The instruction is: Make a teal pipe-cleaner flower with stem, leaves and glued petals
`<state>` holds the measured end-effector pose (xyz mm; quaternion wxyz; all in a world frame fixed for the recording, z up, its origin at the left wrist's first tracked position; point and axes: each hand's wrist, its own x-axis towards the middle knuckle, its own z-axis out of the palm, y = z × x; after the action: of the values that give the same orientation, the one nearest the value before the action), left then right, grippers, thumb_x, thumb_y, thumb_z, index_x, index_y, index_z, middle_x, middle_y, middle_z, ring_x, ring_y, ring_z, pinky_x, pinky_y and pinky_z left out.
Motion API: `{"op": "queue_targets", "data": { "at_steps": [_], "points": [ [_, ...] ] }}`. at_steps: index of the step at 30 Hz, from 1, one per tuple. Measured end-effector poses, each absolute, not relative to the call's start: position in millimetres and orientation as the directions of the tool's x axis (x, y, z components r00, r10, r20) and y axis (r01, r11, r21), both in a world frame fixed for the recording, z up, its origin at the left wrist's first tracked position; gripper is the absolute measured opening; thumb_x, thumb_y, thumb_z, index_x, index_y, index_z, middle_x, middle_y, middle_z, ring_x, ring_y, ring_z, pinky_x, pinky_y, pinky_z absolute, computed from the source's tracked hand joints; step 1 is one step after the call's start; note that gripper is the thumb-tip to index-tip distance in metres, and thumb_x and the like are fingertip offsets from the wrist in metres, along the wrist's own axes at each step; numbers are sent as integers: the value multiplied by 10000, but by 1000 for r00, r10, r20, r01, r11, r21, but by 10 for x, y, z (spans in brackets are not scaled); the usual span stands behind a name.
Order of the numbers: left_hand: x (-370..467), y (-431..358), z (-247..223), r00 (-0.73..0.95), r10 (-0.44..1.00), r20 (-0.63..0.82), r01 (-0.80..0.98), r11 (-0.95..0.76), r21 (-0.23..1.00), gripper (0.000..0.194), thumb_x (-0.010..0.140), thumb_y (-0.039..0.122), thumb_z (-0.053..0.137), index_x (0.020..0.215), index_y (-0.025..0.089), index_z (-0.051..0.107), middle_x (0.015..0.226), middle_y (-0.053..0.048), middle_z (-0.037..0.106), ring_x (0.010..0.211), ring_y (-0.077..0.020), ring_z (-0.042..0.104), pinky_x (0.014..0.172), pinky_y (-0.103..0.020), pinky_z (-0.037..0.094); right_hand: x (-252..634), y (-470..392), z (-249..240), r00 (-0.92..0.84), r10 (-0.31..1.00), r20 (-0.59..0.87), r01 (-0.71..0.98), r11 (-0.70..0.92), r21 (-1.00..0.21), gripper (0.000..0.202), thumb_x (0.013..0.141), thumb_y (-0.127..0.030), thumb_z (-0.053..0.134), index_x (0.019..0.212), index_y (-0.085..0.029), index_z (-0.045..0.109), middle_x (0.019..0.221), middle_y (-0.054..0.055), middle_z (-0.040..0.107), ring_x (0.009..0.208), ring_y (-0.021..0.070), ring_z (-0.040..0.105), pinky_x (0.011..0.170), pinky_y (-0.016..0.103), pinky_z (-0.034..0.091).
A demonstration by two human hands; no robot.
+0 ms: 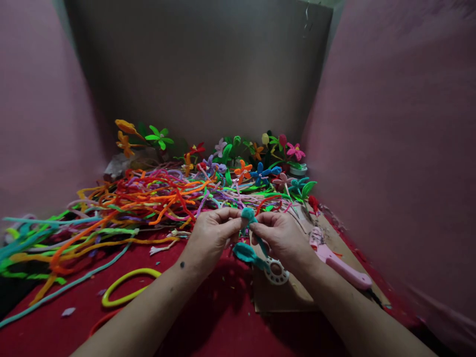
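A teal pipe cleaner (248, 214), bent over into a rounded fuzzy shape at its top, is pinched between both hands at the middle of the view. My left hand (213, 232) grips it from the left between thumb and fingers. From the other side, my right hand (277, 234) is closed on its lower part. Just below the hands sits another teal pipe cleaner loop (246, 253), shaped like a petal; whether it joins the held piece I cannot tell. It reaches to a white ring with holes (277, 272) on the cardboard.
Many coloured pipe cleaners (156, 198) cover the red cloth (208, 317) at left and centre. Pipe cleaner flowers (260, 173) stand behind. A pink glue gun (344, 265) lies on the cardboard (286, 300) at right. A yellow ring (106, 297) is beside my left forearm.
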<state>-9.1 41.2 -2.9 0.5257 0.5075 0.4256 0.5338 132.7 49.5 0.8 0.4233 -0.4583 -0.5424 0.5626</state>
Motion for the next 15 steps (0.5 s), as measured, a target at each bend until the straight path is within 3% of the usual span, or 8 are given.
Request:
{"op": "queue_targets", "data": {
  "at_steps": [8, 12, 15],
  "points": [
    [-125, 456, -90, 88, 996, 22, -211, -3, 977, 147, 635, 248, 690, 651, 122, 618, 488, 33, 492, 421, -45, 370, 437, -183, 275, 1353, 486, -7, -317, 947, -49, -13, -56, -998, 154, 669, -247, 616, 573, -140, 561, 437, -53, 512, 320, 23, 363, 317, 155, 243],
    [-148, 479, -103, 121, 992, 33, -213, -7, 977, 140, 654, 255, 677, 674, 124, 630, 506, 29, 497, 427, -51, 384, 450, -190, 296, 1392, 514, -22, -370, 929, -14, 0, -16, -1000, 150, 673, -250, 614, 589, -135, 567, 469, -43, 533, 351, 28, 408, 353, 153, 294],
    [-146, 464, -76, 151, 986, 71, -167, -45, 985, 138, 682, 259, 655, 687, 122, 633, 517, 25, 503, 431, -51, 374, 446, -191, 295, 1391, 519, -5, -354, 935, -33, 22, -27, -999, 130, 679, -223, 597, 589, -135, 565, 449, -45, 537, 315, 19, 376, 319, 148, 255]
  ]
}}
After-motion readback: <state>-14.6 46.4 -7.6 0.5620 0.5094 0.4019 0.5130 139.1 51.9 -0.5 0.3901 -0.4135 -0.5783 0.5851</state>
